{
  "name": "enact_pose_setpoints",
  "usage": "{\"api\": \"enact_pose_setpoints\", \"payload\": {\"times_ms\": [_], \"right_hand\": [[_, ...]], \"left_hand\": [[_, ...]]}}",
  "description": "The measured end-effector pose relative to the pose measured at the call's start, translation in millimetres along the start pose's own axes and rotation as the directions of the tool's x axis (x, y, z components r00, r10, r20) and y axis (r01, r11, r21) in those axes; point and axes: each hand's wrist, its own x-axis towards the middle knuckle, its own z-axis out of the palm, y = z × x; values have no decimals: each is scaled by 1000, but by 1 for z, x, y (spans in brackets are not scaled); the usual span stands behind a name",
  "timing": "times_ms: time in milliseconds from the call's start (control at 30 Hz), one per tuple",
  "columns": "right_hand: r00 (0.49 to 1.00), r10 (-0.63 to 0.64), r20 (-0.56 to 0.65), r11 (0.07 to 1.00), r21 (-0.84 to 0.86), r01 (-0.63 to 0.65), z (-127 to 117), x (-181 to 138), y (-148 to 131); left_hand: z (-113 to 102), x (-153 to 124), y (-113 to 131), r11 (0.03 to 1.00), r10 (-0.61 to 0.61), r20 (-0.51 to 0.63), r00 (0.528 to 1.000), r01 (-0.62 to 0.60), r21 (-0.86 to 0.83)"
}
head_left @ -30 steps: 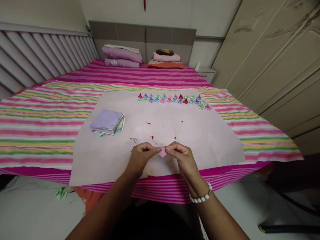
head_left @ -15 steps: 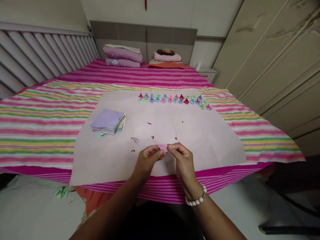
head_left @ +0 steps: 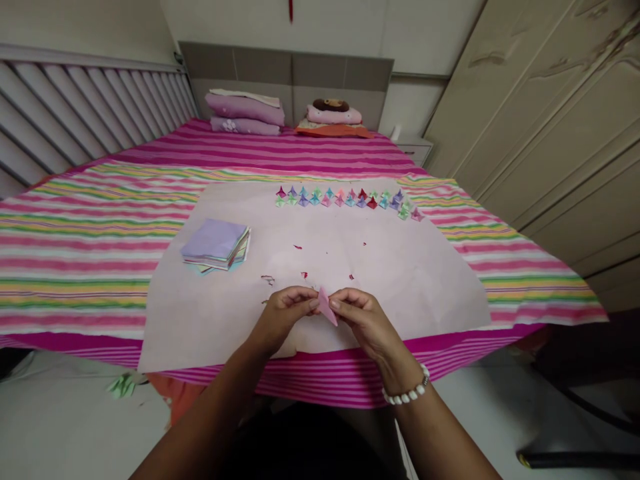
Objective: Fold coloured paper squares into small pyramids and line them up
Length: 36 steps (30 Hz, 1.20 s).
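Note:
A small piece of folded pink paper (head_left: 327,308) is pinched between my two hands, above the near part of a large pale sheet (head_left: 400,287). My left hand (head_left: 287,312) grips its left side, thumb against curled fingers. On its right side, my right hand (head_left: 361,317) is closed on it with thumb and fingertips. The paper stands on a slant, a point toward me. To the left lies a stack of square coloured papers (head_left: 215,241), lilac on top. Along the far edge of the sheet stand rows of small folded paper pieces (head_left: 340,198) in several colours.
Small dark red scraps (head_left: 304,275) lie scattered on the sheet beyond my hands. Striped bedding (head_left: 75,247) spreads under it. Folded bedding (head_left: 245,113) is piled at the headboard. A wardrobe (head_left: 545,133) stands at right, and crumpled green paper (head_left: 121,385) lies on the floor.
The pink paper has been turned from lying sideways to a slanted upright position. My left hand has shifted a little left; my right wrist has swung outward to the right.

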Motion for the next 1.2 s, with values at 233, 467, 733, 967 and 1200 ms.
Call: {"api": "enact_pose_setpoints", "payload": {"times_ms": [233, 467, 733, 967, 1200], "right_hand": [[1000, 12, 24, 999, 47, -13, -1, 0, 5], [991, -133, -5, 985, -115, 131, -8, 5, 8], [984, -169, -57, 966, -206, 154, -1, 9, 14], [886, -448, -119, 787, -523, 328, 2, 9, 20], [862, -498, -90, 744, -556, 372, 7, 7, 21]], "left_hand": [[8, 1, -5, 983, -70, 2, 998, 69, -168], [7, 3, -6, 986, -84, -49, 995, 76, -147], [13, 2, -10, 993, 91, -161, 983, -78, 88], [27, -8, -5, 889, 228, -116, 967, -158, 430], [30, -5, -4, 791, 315, -133, 940, -182, 585]]}}
